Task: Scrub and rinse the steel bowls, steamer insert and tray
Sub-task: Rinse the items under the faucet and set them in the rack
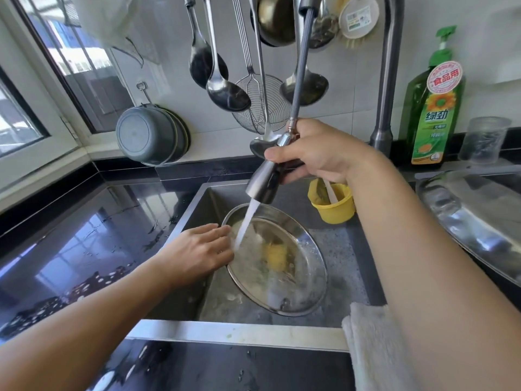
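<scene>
The steel bowl point(293, 280) in the sink point(203, 198) was silvery, with a yellow patch showing inside it. A yellow cup point(335, 206) stood behind it. The worktop point(70, 221) was glossy black. The soap bottle point(434, 108) was green with an orange flower on its label. The hanging pans point(149, 136) were grey, the cloth point(375, 348) cream-white.

Steel bowl point(296, 277) polished, shiny, wet, mirror-like inside. Sink point(338, 249) brushed matt steel, speckled with suds. Sprayer head point(263, 182) satin metal, hose point(301, 60) ribbed grey. Surface point(84, 235) black, glossy, reflective, water-spotted. Yellow cup point(335, 207) smooth matt plastic. Cloth point(372, 348) off-white, fuzzy, rough. Hanging ladles point(225, 91) glossy steel; skimmer point(259, 105) wire mesh. Soap bottle point(434, 108) green translucent plastic, glossy label. Tray point(473, 213) shiny steel at right.
</scene>
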`<state>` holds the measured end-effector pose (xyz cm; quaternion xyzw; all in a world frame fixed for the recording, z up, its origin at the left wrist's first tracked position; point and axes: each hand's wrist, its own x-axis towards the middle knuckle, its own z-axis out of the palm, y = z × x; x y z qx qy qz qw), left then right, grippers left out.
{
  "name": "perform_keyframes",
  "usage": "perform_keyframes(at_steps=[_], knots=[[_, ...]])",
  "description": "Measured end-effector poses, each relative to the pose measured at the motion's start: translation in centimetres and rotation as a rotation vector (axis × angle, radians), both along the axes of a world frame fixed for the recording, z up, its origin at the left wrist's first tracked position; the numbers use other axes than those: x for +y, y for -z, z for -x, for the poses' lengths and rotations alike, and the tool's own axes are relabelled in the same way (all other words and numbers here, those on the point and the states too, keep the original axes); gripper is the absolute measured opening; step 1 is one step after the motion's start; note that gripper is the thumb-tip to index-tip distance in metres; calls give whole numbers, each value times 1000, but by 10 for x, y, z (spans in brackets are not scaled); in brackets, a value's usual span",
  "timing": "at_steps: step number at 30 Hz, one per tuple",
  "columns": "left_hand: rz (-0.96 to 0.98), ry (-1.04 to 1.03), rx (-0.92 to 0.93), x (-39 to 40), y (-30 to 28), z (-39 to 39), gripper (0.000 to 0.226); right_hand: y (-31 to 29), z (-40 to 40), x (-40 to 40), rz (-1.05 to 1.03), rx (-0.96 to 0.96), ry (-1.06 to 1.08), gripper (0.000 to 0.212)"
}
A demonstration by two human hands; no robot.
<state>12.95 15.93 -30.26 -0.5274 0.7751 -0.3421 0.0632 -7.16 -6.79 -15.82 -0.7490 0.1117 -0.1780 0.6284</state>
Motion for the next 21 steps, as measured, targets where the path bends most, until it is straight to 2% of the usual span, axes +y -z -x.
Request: perform_keyframes(at_steps=[2, 6, 10, 12, 15, 16, 18, 21], knots=[[-24, -12, -2, -2, -5, -1, 7, -3, 9, -5, 24, 48, -14, 27], [-38, -34, -21, -3, -16, -2, 12, -9, 28, -18, 164, 184, 79, 27], [-34, -17, -40, -3, -30, 6, 8, -9, 30, -31, 326, 295, 256, 28], [-38, -6, -25, -3, -36, 12, 6, -4, 23, -33, 377, 307, 349, 31], [-40, 6, -10, -2, -40, 19, 10, 3, 9, -28, 566, 291, 516, 38], [-34, 12, -3, -2, -41, 22, 14, 8, 4, -24, 572, 238, 551, 39], [-20, 22, 15, -1, -44, 28, 22, 17, -9, -17, 442, 104, 541, 36], [-18, 12, 28, -4, -47, 34, 26, 24, -22, -6, 222, -52, 408, 35]])
